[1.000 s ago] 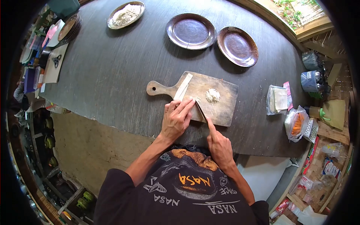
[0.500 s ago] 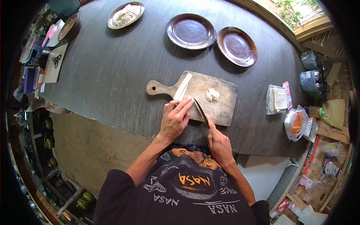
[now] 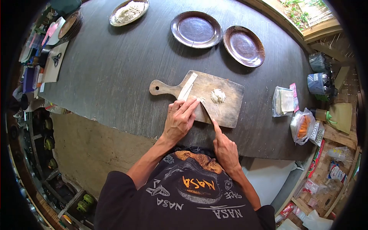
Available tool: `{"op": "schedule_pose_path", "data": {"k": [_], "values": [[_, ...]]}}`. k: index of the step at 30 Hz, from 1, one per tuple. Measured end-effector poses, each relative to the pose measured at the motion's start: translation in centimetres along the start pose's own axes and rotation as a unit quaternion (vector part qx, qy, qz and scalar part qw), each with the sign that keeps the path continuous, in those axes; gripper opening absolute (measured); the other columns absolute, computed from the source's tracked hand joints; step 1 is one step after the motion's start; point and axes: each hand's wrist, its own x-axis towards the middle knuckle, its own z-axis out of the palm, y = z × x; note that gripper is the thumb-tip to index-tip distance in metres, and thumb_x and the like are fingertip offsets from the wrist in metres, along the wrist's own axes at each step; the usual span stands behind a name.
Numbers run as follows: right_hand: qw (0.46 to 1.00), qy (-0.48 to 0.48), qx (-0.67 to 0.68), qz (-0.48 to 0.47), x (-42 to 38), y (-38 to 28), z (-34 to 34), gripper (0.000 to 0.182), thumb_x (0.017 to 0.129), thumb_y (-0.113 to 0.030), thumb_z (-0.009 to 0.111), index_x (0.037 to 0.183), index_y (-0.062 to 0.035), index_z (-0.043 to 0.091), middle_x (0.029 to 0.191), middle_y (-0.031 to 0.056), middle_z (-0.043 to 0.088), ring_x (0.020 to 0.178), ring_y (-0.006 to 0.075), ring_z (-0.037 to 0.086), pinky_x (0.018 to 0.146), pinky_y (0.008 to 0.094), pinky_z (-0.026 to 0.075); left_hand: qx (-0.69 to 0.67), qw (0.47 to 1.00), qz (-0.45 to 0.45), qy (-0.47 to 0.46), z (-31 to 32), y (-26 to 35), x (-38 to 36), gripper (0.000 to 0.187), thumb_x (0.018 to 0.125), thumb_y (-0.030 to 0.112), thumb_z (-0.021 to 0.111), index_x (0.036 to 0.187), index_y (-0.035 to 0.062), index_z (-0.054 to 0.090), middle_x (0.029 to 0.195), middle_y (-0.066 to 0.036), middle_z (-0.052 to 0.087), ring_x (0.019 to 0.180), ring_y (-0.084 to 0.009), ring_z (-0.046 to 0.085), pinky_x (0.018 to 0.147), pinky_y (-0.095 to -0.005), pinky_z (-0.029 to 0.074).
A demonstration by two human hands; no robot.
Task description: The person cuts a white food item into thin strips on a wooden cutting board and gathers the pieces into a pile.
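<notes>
barely any change in the last half second: the knife (image 3: pixel 208 112) and shred pile (image 3: pixel 218 96) look much the same, so i'd guess the cutting's about where it was. right hand (image 3: pixel 225 147) has its fingers wrapped on the knife, left hand (image 3: pixel 179 120) has fingers bunched over the pale strips (image 3: pixel 188 87), on the cutting board (image 3: pixel 231 111) near the surface's (image 3: pixel 115 76) front edge. count: one knife, one board, one pile, at least two strips, two single plates (image 3: pixel 196 28) toward the far edge, one heaped dish (image 3: pixel 119 23) left of those.
</notes>
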Motion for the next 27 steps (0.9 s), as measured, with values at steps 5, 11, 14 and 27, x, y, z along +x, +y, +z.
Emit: {"op": "schedule_pose_path", "data": {"k": [5,11,14,27], "values": [[0.999,0.028,0.039,-0.021,0.4,0.1,0.7,0.071,0.098,-0.007,0.058,0.165,-0.017,0.035,0.079,0.0167,0.063,0.065,0.0373,0.067,0.063,0.0513,0.056,-0.016,1.0,0.0,0.007,-0.1,-0.2,-0.1,0.042,0.088,0.007,0.074,0.13,0.0111,0.073,0.134,0.001,0.072,0.111,-0.0211,0.06,0.097,-0.0357,0.045],[0.999,0.031,0.017,-0.019,1.2,-0.7,0.7,0.072,0.098,-0.007,0.059,0.165,-0.0172,0.034,0.08,0.0171,0.064,0.065,0.0382,0.068,0.063,0.0508,0.058,-0.004,1.0,-0.007,0.01,0.1,0.0,-0.1,0.043,0.088,0.007,0.074,0.131,0.0112,0.073,0.134,0.001,0.072,0.111,-0.0212,0.06,0.096,-0.0356,0.045],[1.0,0.023,-0.012,-0.009,1.3,-1.0,0.4,0.073,0.098,-0.008,0.059,0.165,-0.0173,0.033,0.079,0.0166,0.063,0.064,0.0382,0.068,0.062,0.0504,0.058,0.009,1.0,-0.01,0.011,0.2,0.3,-0.2,0.043,0.089,0.006,0.073,0.132,0.0114,0.072,0.135,0.001,0.071,0.112,-0.0211,0.059,0.096,-0.0354,0.044],[0.997,0.051,0.035,-0.035,1.0,0.0,0.9,0.07,0.099,-0.008,0.058,0.165,-0.0178,0.035,0.078,0.0145,0.062,0.06,0.0362,0.064,0.061,0.0509,0.055,-0.009,1.0,-0.008,0.008,0.1,0.0,-0.2,0.043,0.089,0.006,0.073,0.132,0.0106,0.072,0.135,0.0,0.072,0.111,-0.0219,0.06,0.099,-0.0357,0.044]]}}
